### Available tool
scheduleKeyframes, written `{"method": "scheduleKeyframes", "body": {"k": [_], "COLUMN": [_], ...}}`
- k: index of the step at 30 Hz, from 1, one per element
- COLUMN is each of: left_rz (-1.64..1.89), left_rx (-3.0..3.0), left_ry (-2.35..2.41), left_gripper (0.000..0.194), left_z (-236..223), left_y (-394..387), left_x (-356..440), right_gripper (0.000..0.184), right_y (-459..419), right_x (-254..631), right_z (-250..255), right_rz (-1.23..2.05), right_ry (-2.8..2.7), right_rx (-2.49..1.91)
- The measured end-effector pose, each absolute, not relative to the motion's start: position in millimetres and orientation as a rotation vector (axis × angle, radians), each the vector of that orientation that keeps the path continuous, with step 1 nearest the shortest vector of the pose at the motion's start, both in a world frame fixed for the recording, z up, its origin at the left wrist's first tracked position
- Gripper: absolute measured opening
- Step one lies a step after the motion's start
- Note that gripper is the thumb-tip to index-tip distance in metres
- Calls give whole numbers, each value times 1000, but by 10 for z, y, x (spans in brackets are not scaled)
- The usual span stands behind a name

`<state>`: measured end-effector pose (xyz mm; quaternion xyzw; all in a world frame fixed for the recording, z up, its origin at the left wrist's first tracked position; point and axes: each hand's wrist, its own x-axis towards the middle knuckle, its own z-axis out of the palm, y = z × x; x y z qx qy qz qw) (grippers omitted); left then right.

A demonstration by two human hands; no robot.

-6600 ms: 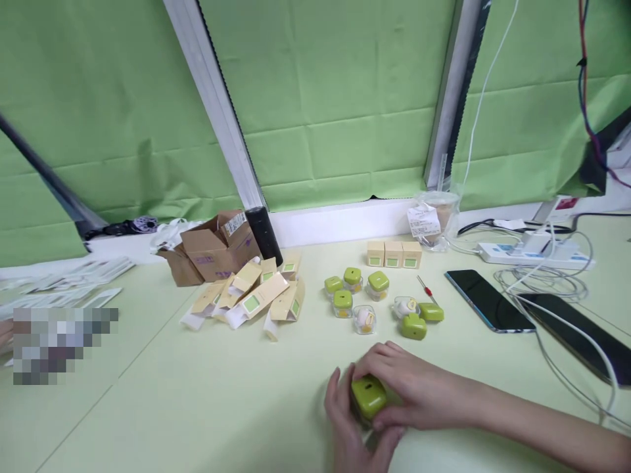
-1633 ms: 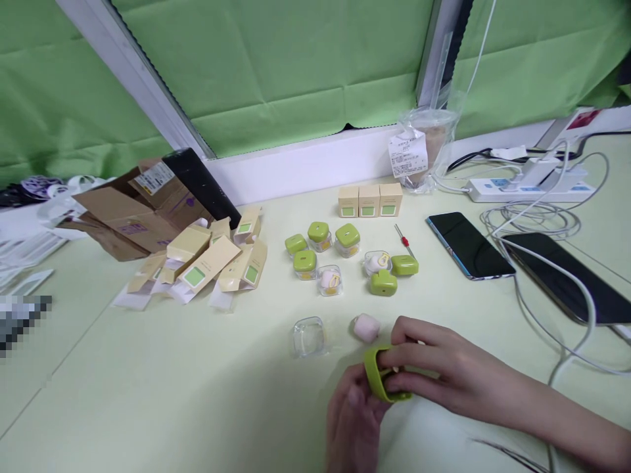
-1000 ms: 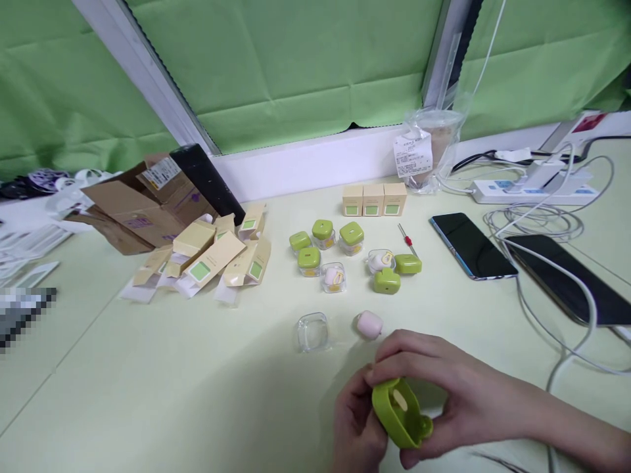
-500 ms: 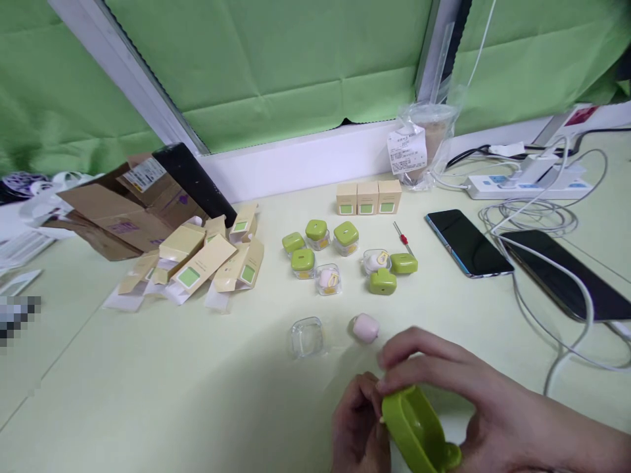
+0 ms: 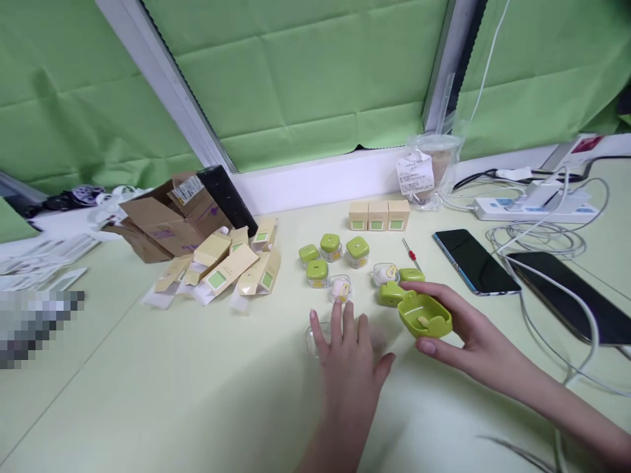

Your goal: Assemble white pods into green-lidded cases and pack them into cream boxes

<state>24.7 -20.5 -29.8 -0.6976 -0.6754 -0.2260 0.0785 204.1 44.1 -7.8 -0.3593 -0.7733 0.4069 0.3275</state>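
Observation:
My right hand point(image 5: 470, 332) grips a hollow green plastic cap point(image 5: 419, 318) by its right side, its open inside turned toward me. Another green cap point(image 5: 389, 295) lies on the table just behind it. Fingers spread, my left hand point(image 5: 348, 368) reaches over the table with nothing held. It partly covers a clear plastic case point(image 5: 310, 341). Its fingertips are close to a clear case with a pale pink piece and yellow ring inside point(image 5: 340, 288). A blurred pinkish shape point(image 5: 378, 336) shows just right of the left fingers.
Several green-capped clear cases point(image 5: 317, 272) stand farther back, near three small beige boxes point(image 5: 378, 216). A red-handled tool point(image 5: 412, 255) lies beside two phones point(image 5: 476, 261) and white cables point(image 5: 582, 295). Opened beige boxes point(image 5: 231, 269) and a brown carton point(image 5: 170, 223) are piled left.
The green cap has moved up and away from me in my right hand. My left hand has let go of it and spread out over the clear case. The view has shifted slightly.

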Motion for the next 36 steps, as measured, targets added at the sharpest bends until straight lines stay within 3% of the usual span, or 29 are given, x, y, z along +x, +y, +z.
{"method": "scheduleKeyframes", "body": {"k": [3, 5, 8, 11, 13, 15, 19, 36], "left_rz": [-875, -1230, -2088, -3078, -3502, -3697, -3616, -3195], "left_rx": [-2146, -2145, -1859, -1260, -804, -451, -495, -1071], "left_ry": [-2241, -2438, -2774, -2704, -2582, -2446, -2259, -2497], "left_gripper": [14, 18, 33, 52, 57, 54, 44, 33], "left_z": [-259, -195, -144, -204, -274, -326, -328, -387], "left_y": [-168, -235, -402, -509, -515, -496, -497, -613], "left_x": [327, 325, 308, 331, 366, 404, 470, 430], "right_gripper": [49, 47, 49, 57, 60, 60, 55, 59], "right_y": [467, 471, 436, 364, 319, 288, 265, 202], "right_x": [2040, 2046, 2044, 2014, 1982, 1951, 1912, 1880], "right_z": [-100, -89, -63, -67, -89, -113, -129, -101], "right_rz": [1058, 1029, 976, 990, 1013, 1022, 1033, 936], "right_ry": [-2052, -2112, -2223, -2337, -2368, -2365, -2374, -2370], "right_rx": [-955, -919, -816, -695, -664, -684, -692, -604]}}
